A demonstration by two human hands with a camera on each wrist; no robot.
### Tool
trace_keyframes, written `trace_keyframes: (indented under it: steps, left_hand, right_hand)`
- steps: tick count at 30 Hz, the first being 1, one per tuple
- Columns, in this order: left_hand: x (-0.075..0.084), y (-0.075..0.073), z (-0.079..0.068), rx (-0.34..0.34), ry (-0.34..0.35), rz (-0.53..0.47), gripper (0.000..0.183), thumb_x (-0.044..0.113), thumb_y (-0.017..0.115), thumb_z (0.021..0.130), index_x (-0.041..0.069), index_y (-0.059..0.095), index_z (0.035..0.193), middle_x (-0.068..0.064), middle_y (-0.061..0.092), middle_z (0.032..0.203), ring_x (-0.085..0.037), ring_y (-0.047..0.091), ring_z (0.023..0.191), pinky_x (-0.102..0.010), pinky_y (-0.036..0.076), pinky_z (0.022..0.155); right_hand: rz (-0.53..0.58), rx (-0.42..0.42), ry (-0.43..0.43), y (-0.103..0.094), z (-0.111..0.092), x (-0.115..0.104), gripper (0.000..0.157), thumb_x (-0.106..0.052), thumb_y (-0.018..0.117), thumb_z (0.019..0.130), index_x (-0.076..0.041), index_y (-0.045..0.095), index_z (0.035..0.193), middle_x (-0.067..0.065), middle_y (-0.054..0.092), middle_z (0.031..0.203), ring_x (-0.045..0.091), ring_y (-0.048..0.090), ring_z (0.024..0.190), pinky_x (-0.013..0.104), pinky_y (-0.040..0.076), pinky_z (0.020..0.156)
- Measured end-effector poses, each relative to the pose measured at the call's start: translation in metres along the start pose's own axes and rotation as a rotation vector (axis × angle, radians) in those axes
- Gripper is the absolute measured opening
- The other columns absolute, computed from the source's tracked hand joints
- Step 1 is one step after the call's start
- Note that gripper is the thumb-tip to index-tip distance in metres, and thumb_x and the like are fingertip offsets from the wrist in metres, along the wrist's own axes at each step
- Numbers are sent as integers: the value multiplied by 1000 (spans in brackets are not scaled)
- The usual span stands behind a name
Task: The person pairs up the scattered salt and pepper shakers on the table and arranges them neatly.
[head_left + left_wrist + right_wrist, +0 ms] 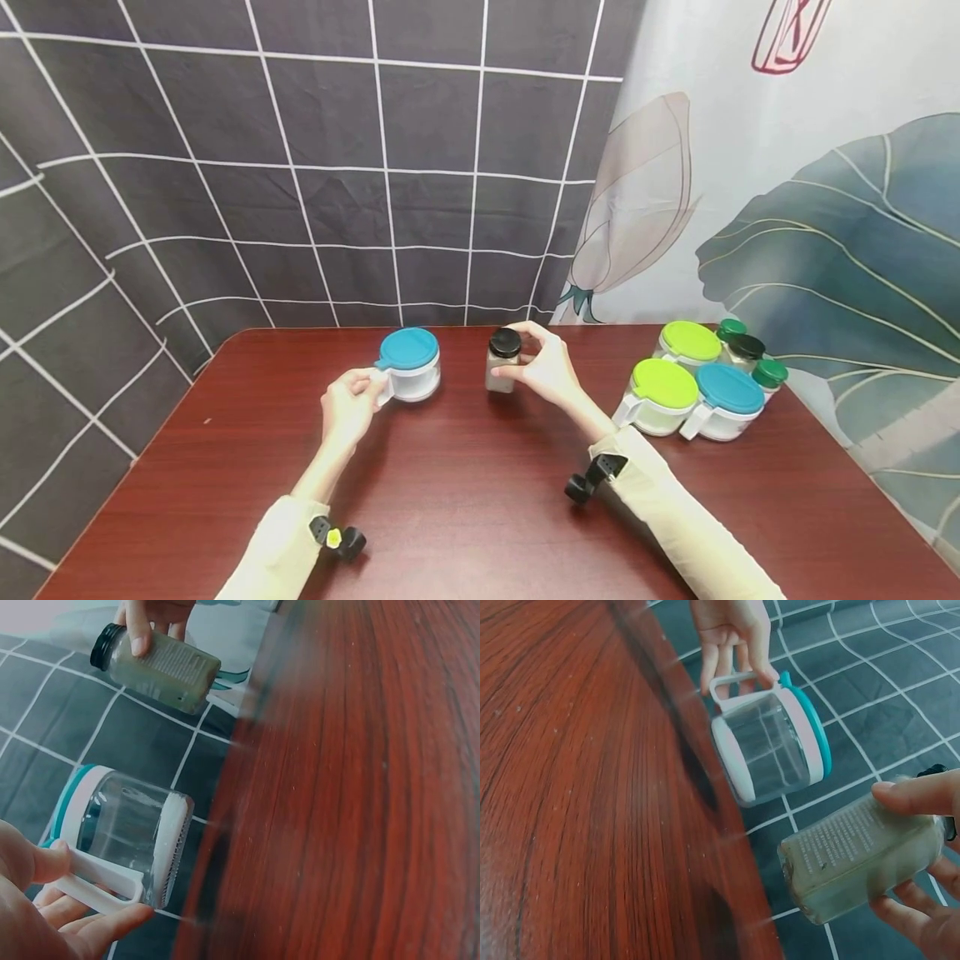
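My left hand [350,406] grips the white handle [105,879] of a clear seasoning jar [417,386] with a blue lid [408,348]. White contents lie along the jar's bottom in the right wrist view. To its right, my right hand [550,367] holds a squarish spice bottle [498,377] with a black cap [505,342]. Thumb and fingers lie on opposite sides of this bottle [859,855], which has small printed text on its side and is filled with something pale. Both containers are upright, side by side with a gap between them, near the table's back edge.
At the right of the reddish-brown table [465,508] stand two green-lidded jars [664,385], another blue-lidded jar [729,390], a black-capped bottle [747,350] and two green-capped bottles [770,374]. A dark gridded curtain [322,200] hangs behind the table.
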State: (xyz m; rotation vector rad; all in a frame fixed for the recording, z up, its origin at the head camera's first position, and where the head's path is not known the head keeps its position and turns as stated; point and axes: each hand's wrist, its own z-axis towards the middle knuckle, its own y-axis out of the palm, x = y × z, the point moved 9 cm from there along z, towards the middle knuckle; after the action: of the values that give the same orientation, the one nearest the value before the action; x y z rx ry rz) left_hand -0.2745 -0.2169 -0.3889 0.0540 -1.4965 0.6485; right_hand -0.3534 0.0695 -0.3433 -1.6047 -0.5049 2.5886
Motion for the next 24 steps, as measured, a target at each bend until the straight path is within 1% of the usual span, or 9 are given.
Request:
trace_keyframes:
  steps: [5, 12, 13, 14, 17, 19, 20, 21, 24]
  left_hand:
    - [-6, -6, -1, 3, -19, 0, 26, 15, 64, 90, -1, 67, 109, -24, 69, 109, -19, 70, 77, -12, 49, 60]
    - [-14, -11, -1, 22, -36, -8, 26, 14, 65, 89, -1, 67, 110, -24, 68, 110, -16, 69, 74, -11, 49, 58]
    - [-14, -12, 0, 24, -37, -6, 26, 15, 65, 89, -1, 67, 110, -24, 68, 110, -14, 69, 73, -12, 49, 58]
    - [-14, -13, 0, 24, -37, -1, 26, 15, 65, 89, -1, 67, 110, -24, 68, 110, -13, 69, 72, -11, 48, 58]
    - [-14, -15, 0, 25, -42, 11, 26, 16, 65, 89, 0, 67, 109, -23, 68, 110, -6, 66, 66, -11, 48, 58]
    - [-15, -17, 0, 30, -47, 21, 26, 17, 65, 89, 0, 67, 109, -23, 68, 110, -4, 64, 65, -11, 47, 58]
    - [-16, -18, 0, 34, -48, 25, 26, 18, 65, 89, 0, 67, 109, -23, 69, 109, -5, 65, 64, -11, 47, 58]
    - [-17, -19, 0, 38, -50, 28, 26, 18, 65, 89, 1, 67, 109, -23, 69, 109, -5, 65, 64, -11, 47, 58]
    - [-18, -22, 0, 55, -50, 32, 26, 17, 65, 89, 0, 67, 108, -23, 69, 108, -9, 67, 66, -11, 47, 58]
  right_hand:
    - [17, -26, 1, 8, 3, -2, 58, 5, 86, 60, 0, 63, 113, 21, 68, 103, 1, 61, 86, 43, 55, 85]
    - [3, -48, 16, 14, -4, -32, 55, 9, 83, 62, 5, 62, 112, 24, 68, 102, 2, 60, 85, 44, 55, 86]
    - [5, -50, 19, 16, -4, -32, 54, 9, 83, 62, 5, 63, 112, 24, 68, 101, 4, 60, 85, 44, 55, 86]
    - [7, -49, 14, 18, -2, -27, 54, 8, 84, 61, 3, 63, 112, 23, 68, 101, 3, 61, 84, 42, 55, 86]
    - [16, -51, -3, 24, 3, -11, 55, 4, 86, 60, -1, 65, 111, 20, 69, 99, 7, 61, 85, 42, 55, 86]
    - [17, -54, -16, 28, 7, -1, 56, 2, 87, 59, -4, 66, 110, 18, 69, 98, 8, 62, 85, 41, 56, 85]
    - [14, -55, -24, 30, 8, 3, 56, 1, 88, 59, -5, 66, 110, 16, 69, 98, 7, 62, 86, 40, 56, 85]
    - [11, -58, -25, 31, 9, 2, 55, 1, 88, 59, -5, 66, 110, 16, 69, 98, 9, 62, 86, 42, 56, 85]
    - [7, -63, -40, 37, 12, 0, 55, 2, 87, 59, -5, 66, 109, 14, 70, 96, 9, 63, 86, 39, 56, 84]
